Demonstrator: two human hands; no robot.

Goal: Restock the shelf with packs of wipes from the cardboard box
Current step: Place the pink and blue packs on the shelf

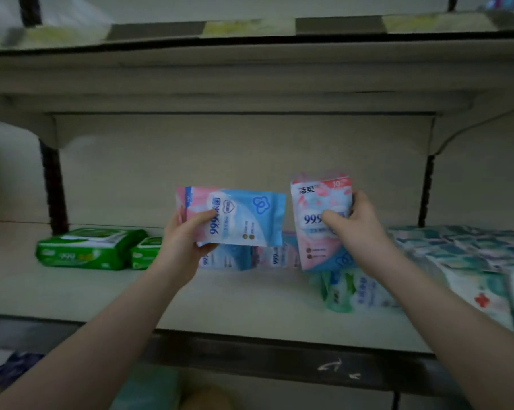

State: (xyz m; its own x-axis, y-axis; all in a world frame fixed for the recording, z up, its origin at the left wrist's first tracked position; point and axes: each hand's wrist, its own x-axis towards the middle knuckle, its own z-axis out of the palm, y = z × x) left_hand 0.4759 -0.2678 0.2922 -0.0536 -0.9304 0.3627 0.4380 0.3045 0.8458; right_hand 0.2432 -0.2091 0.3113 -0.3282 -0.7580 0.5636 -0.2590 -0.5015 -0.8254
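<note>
My left hand (182,238) grips a pink and blue pack of wipes (244,214), turned sideways, above the pale shelf (220,303). My right hand (356,229) holds a second pink and blue pack (317,199) upright, a little to the right and apart from the first. Both packs hang in the air in front of the shelf's back wall. Behind them, similar pink and blue packs (267,255) lie on the shelf. The cardboard box is not in view.
Two green packs (87,250) sit at the shelf's left. Green and white packs (350,291) and a spread of teal packs (462,250) fill the right. An upper shelf (249,69) overhangs. Dark uprights (53,187) stand at both sides.
</note>
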